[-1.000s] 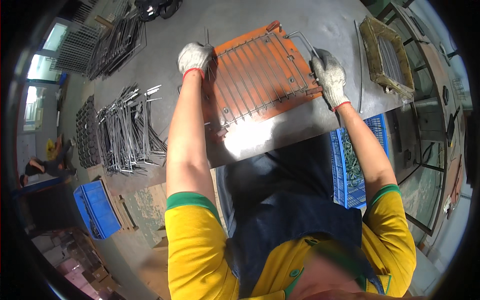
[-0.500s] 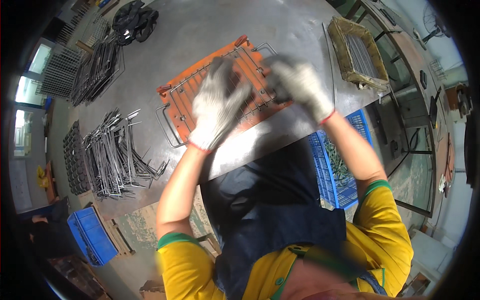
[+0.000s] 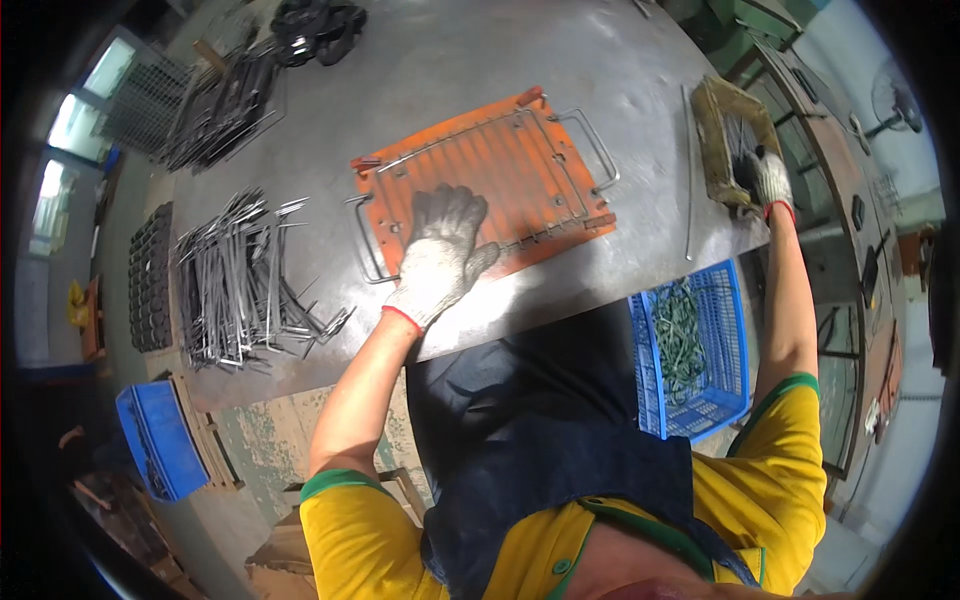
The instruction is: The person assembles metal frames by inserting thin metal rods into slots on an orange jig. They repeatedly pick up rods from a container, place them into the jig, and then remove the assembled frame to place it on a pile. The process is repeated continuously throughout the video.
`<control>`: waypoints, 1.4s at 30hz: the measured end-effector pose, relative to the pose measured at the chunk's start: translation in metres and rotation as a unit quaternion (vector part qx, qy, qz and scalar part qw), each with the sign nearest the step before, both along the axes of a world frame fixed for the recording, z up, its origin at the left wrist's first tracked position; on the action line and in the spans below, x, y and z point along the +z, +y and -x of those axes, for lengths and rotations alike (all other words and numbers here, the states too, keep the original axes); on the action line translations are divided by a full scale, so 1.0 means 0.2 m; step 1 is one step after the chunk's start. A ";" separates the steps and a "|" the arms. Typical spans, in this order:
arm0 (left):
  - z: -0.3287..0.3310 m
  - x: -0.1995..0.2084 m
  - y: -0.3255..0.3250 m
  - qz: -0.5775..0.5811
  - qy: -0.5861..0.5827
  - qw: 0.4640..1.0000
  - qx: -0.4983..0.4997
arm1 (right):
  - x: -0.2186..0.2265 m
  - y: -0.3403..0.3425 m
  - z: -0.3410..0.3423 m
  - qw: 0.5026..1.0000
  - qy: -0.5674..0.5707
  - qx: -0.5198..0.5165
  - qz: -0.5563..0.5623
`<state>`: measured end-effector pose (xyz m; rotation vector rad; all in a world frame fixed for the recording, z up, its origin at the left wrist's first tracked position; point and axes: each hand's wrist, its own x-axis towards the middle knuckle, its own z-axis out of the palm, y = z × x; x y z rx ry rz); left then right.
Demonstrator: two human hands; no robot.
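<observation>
An orange grooved fixture plate [image 3: 490, 165] lies on the metal table, with bent wire handles [image 3: 597, 150] sticking out at its two ends and thin wire along its edges. My left hand [image 3: 440, 245], in a white glove with dark-coated fingers, rests open on the plate's lower left part, fingers spread. My right hand [image 3: 770, 180], gloved the same way, reaches into a worn yellowish box [image 3: 713, 140] at the right. Straight thin metal rods [image 3: 738, 132] lie in that box. The right fingertips are down among the rods, and what they grip cannot be made out.
A heap of bent metal wires [image 3: 240, 285] covers the table's left side. Behind it are dark wire frames [image 3: 220, 115] and a black bundle [image 3: 315, 30]. One long rod [image 3: 688, 175] lies left of the box. Below the front edge sits a blue basket [image 3: 735, 340] with green strips.
My right hand has left the plate and gone right into the rod box. My left hand has flattened and spread on the plate. The whole view has shifted slightly.
</observation>
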<state>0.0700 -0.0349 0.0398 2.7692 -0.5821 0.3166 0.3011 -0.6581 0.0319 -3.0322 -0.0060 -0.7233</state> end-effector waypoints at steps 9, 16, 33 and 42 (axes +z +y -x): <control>0.07 0.24 0.09 0.126 0.095 0.987 0.028 | 0.35 1.56 0.50 0.909 0.290 0.169 -0.246; 0.23 0.22 0.74 0.057 -0.236 0.927 0.286 | -0.02 1.74 0.66 0.866 0.148 0.105 -0.465; 0.36 0.62 0.96 0.535 0.114 0.758 0.357 | 0.10 1.62 0.69 0.915 -0.018 0.153 -0.373; -0.07 0.37 -0.23 0.800 0.277 0.522 0.104 | 0.32 1.94 1.25 0.682 0.266 0.351 -0.584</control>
